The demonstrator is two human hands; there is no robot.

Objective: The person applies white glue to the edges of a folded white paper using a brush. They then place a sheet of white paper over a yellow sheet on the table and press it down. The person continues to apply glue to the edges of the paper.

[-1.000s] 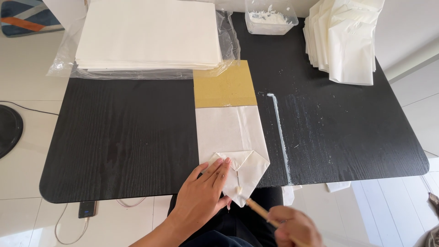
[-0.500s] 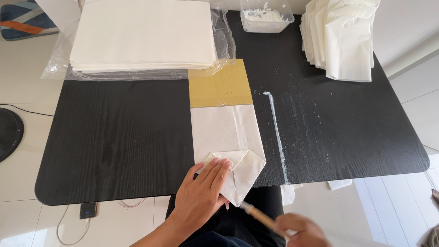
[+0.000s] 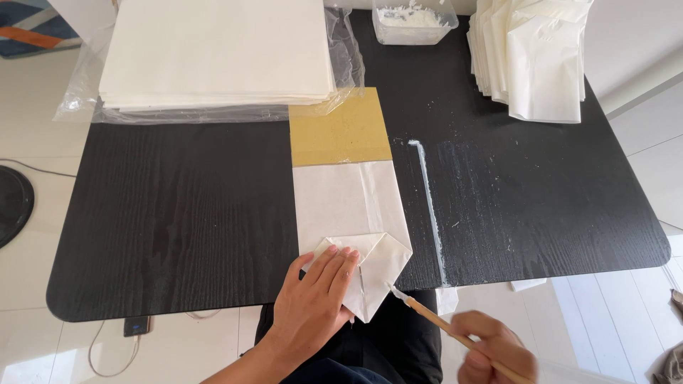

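Brush [image 3: 434, 321] lifted back toward folded paper bag [image 3: 356, 235].

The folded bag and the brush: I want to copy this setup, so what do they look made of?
The folded bag looks like thin matte white paper: it holds sharp creases. The brush in the right hand seems to have a plain wooden handle, light brown; its pale tip looks coated with white paste.

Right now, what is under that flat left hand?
The left hand presses on the folded end of a white paper bag on the black table. The folds beneath the palm are covered.
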